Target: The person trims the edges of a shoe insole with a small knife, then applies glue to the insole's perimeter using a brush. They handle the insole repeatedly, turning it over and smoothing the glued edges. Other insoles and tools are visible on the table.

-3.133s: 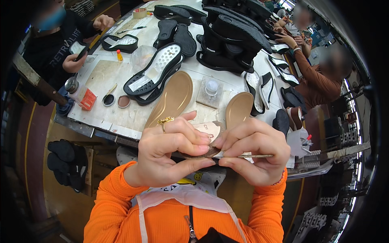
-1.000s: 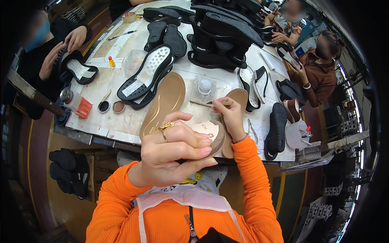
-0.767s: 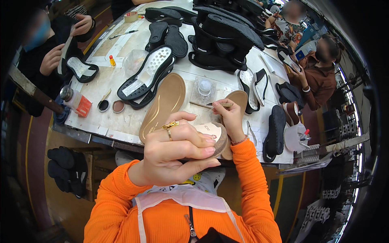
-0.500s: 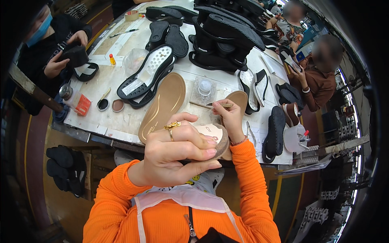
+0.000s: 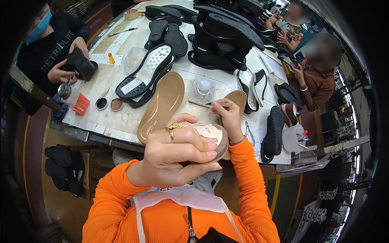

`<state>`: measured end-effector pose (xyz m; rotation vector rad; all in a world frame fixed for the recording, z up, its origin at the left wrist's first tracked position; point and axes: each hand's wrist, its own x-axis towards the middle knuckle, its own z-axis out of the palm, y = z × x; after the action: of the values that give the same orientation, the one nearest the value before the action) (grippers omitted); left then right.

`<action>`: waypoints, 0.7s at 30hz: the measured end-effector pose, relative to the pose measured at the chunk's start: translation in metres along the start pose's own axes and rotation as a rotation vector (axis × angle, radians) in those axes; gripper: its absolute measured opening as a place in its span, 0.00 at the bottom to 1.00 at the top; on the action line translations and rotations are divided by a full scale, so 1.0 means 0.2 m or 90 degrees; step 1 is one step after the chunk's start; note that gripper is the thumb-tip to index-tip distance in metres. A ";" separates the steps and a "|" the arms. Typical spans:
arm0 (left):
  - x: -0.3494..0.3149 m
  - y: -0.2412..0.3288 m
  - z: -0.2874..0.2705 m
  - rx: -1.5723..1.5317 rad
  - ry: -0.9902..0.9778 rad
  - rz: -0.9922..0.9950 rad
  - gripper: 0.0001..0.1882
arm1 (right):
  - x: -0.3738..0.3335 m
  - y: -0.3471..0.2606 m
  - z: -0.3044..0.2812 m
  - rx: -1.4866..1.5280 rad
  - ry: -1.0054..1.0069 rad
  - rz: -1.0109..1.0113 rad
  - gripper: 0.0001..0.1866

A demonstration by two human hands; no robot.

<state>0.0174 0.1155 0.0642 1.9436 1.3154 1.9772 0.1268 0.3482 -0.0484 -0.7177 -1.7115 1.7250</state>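
Shut around a shoe sole piece [image 5: 221, 152] with a cream top and a speckled brown rim, my left hand [image 5: 174, 148] is raised in front of my body. The hand covers much of that piece. Just beyond it, my right hand [image 5: 229, 119] pinches a thin brush [image 5: 225, 105] with a light handle and a dark tip. The tip points left, near a stone-like block [image 5: 196, 97] bearing a small whitish pot [image 5: 203, 86]. A tan insole [image 5: 162, 105] lies left of the block. Another tan insole [image 5: 238, 97] is partly hidden behind my right hand.
Black soles [image 5: 227, 36] are stacked at the back. A sole with a perforated white top [image 5: 152, 67] lies left. Nearby stand a pump bottle [image 5: 77, 101], a dark round tin [image 5: 102, 104] and a yellow bottle [image 5: 111, 58]. A white cup [image 5: 293, 139] stands right. Co-workers handle footwear at both sides.
My hands hold nearly the same pose. The co-worker at left has turned and lowered the black shoe onto the table edge. At right, a co-worker's hands have shifted slightly.
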 end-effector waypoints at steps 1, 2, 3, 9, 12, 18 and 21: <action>0.00 0.00 0.00 -0.003 0.003 -0.003 0.15 | 0.00 0.00 0.00 -0.001 0.001 -0.001 0.10; 0.00 0.00 0.00 -0.005 0.004 -0.004 0.15 | 0.00 0.00 0.00 -0.003 -0.001 -0.003 0.10; 0.00 0.00 0.00 -0.003 0.004 -0.003 0.15 | 0.00 0.00 0.00 -0.005 -0.002 -0.004 0.10; 0.00 -0.02 0.02 -0.047 0.035 0.011 0.14 | 0.00 0.00 0.00 -0.007 -0.006 -0.011 0.10; 0.00 -0.02 0.03 -0.072 0.018 0.009 0.15 | 0.00 0.00 0.00 -0.006 -0.004 -0.012 0.10; 0.01 -0.03 0.02 -0.037 0.030 0.015 0.15 | 0.00 0.01 0.00 0.007 -0.002 -0.011 0.09; 0.00 -0.02 0.02 -0.041 0.033 0.017 0.15 | 0.00 0.01 0.00 0.011 0.000 -0.006 0.09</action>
<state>0.0180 0.1211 0.0614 1.9045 1.2275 2.0692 0.1266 0.3492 -0.0506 -0.7007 -1.6957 1.7303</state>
